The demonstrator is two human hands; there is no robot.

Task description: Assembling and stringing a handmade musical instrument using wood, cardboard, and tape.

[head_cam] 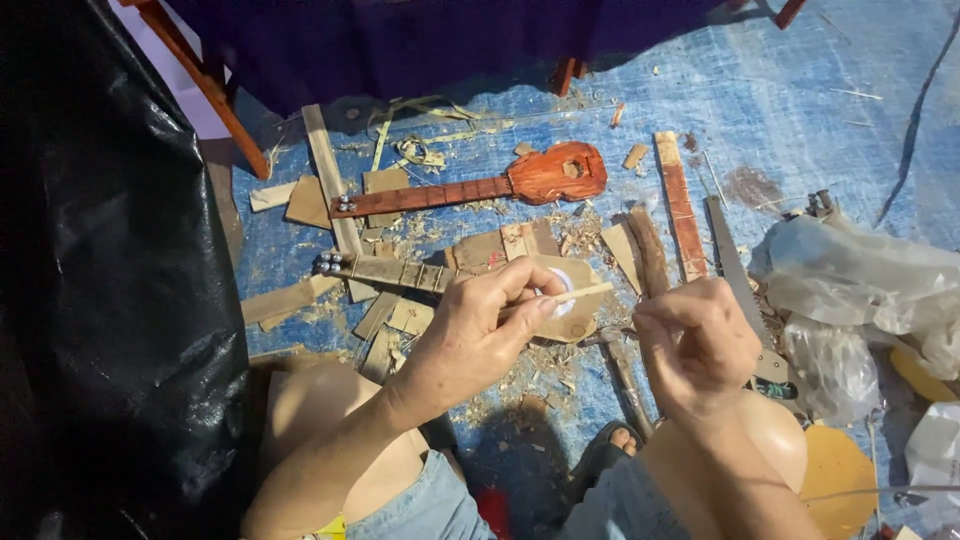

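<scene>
Nearest to me are my two bare knees, and between them a foot in a dark sandal (612, 447) resting on the floor. Just above them my left hand (478, 330) has its grip pressed together on one thin pale stick (580, 293), pinched between thumb and forefinger, the stick pointing right over the work. My right hand (693, 340) is curled beside it, its fingertips drawn together near the stick's free end; I cannot tell whether it pinches anything.

Right under the stick lies one unpainted small guitar (480, 272), pale wood, its neck running left to a headstock with metal pegs. One dark wooden handle (625, 370) lies on the floor just beside my right hand. Wood shavings (520, 375) are scattered all around here.

Further out I count one finished small guitar (480, 186), reddish brown, lying parallel with its body to the right. To its right lie one reddish wood strip (680, 205) and one hand saw (735, 270), side by side. Several flat wood offcuts (310, 200) sit to the left, with one long pale slat (330, 180) among them.

At the right edge are crumpled clear plastic bags (860, 280). The surface is a blue woven tarp (800, 100) spread on the floor. Black plastic sheeting (110, 300) fills the left side, and a purple cloth (420, 40) hangs over wooden legs at the far end.
</scene>
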